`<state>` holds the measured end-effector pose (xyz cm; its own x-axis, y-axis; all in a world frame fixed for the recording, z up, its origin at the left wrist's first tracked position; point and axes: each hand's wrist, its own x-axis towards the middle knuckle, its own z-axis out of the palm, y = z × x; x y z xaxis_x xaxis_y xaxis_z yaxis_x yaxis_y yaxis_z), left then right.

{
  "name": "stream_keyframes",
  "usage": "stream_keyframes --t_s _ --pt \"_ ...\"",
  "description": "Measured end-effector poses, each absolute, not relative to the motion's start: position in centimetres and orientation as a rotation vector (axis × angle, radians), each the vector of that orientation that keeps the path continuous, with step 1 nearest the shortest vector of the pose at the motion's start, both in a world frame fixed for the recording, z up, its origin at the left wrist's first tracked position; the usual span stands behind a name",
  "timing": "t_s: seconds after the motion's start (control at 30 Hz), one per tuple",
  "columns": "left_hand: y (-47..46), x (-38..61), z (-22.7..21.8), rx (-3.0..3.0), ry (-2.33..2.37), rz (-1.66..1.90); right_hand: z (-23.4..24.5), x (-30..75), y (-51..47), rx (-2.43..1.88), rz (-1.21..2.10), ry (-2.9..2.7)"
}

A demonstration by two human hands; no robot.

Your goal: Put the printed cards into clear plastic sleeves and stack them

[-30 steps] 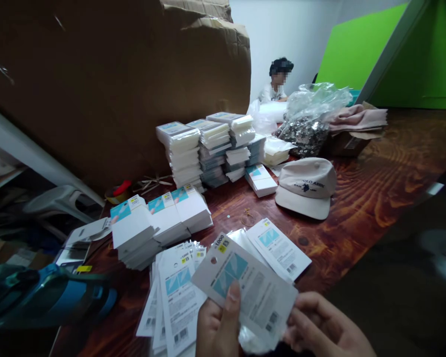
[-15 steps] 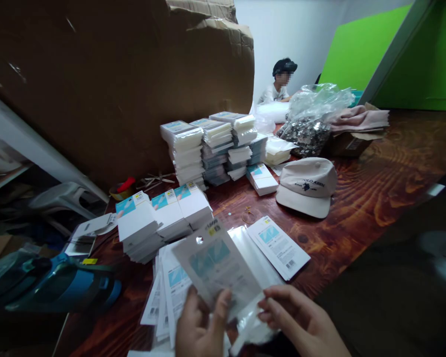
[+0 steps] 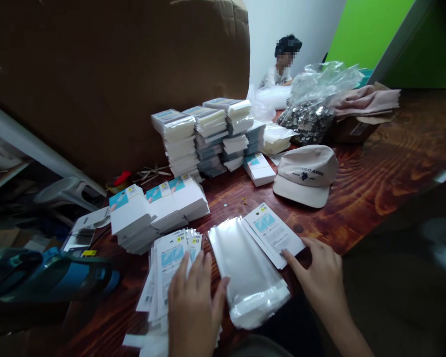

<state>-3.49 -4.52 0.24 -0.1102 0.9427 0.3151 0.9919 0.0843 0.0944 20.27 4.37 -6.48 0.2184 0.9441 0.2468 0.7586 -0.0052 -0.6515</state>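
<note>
My left hand [image 3: 193,302] lies with fingers spread on a loose pile of printed cards [image 3: 167,267], some apparently in clear sleeves. At the right, my right hand [image 3: 321,272] has its thumb and fingers about the lower corner of a small stack of printed cards [image 3: 271,233], white with a blue picture and a barcode. I cannot tell whether it holds one card or several. Between the hands lies a stack of clear plastic sleeves [image 3: 245,267], partly under the card stack's left edge.
Bundled white cards [image 3: 134,223] stand behind the left pile, with tall stacks of sleeved cards [image 3: 180,141] farther back. A beige cap [image 3: 305,176], a bag of shiny pieces [image 3: 308,119] and a folded pink cloth [image 3: 367,101] lie rightward. A blue bottle [image 3: 70,275] is at left; a person [image 3: 278,74] sits beyond.
The sleeved card held in my left hand is now down on the left pile, and that hand has opened. My right hand has moved from the sleeve's end to the card stack at right.
</note>
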Motion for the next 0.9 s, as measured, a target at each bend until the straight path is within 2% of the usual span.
stream_keyframes --t_s 0.17,0.37,0.43,0.6,0.7,0.9 --pt "-1.9 -0.4 -0.5 -2.175 -2.282 -0.096 -4.2 20.0 3.6 -1.799 0.509 -1.305" --pt "-1.7 -0.9 -1.0 -2.151 -2.346 -0.149 -3.7 21.7 2.9 -1.409 1.151 -0.767" --pt "-1.8 -0.9 -0.4 -2.144 -2.444 -0.399 -3.5 22.6 2.3 -1.373 1.359 -0.691" --pt "-1.9 0.3 2.6 -1.719 -2.944 -1.522 -2.5 23.8 0.5 -1.319 1.882 -0.730" --pt "-1.8 1.4 4.2 -1.369 -3.097 -1.929 -2.1 23.4 0.3 -1.318 1.930 -0.784" --pt "-2.2 2.0 4.6 -1.026 -3.101 -2.443 -1.9 21.8 0.8 -1.349 1.817 -0.674"
